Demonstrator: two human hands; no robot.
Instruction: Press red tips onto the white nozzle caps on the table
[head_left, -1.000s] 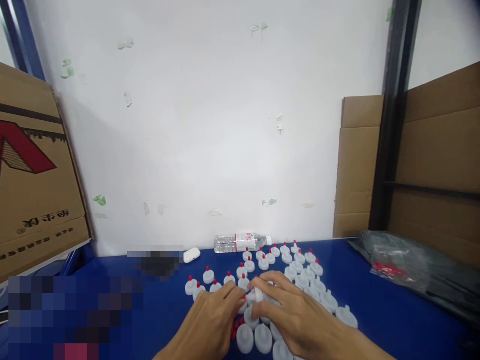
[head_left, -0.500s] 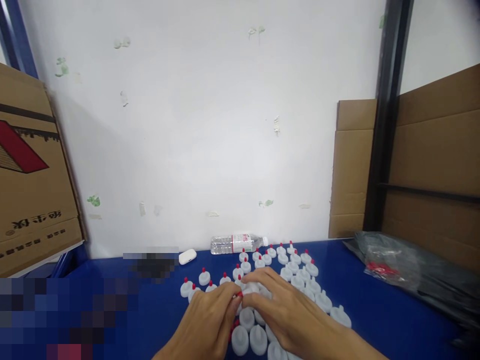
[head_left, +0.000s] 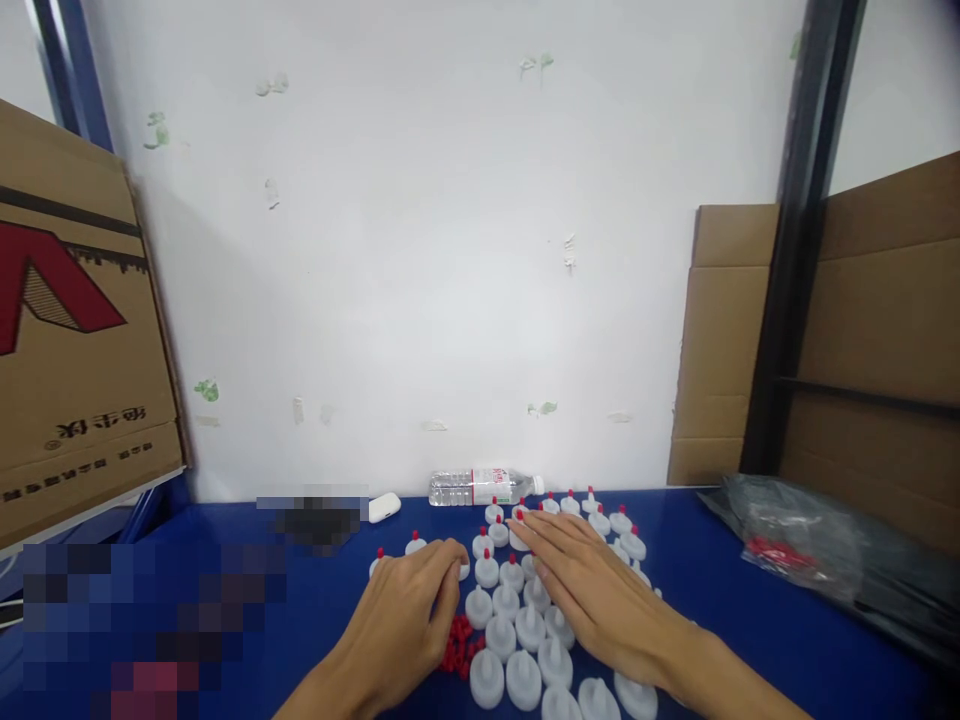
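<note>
Several small white plastic caps [head_left: 517, 620], some with red tips, stand in rows on the blue table [head_left: 750, 640]. My left hand [head_left: 409, 620] rests curled over the caps at the left of the group, fingers bent down onto one. My right hand [head_left: 592, 590] lies flat with its fingers stretched out over the far caps, its fingertips by a red-tipped cap [head_left: 517, 530]. A small heap of loose red tips [head_left: 459, 645] lies just right of my left hand.
A water bottle [head_left: 484, 486] lies on its side against the white wall, with a white earbud case [head_left: 384, 507] to its left. A large cardboard box [head_left: 67, 340] stands at the left. Cardboard sheets and a black plastic bag [head_left: 817, 545] occupy the right.
My hands were pinched together over one cap near the middle; they have now separated, the right reaching forward and flattening, the left shifting left. More caps show between them.
</note>
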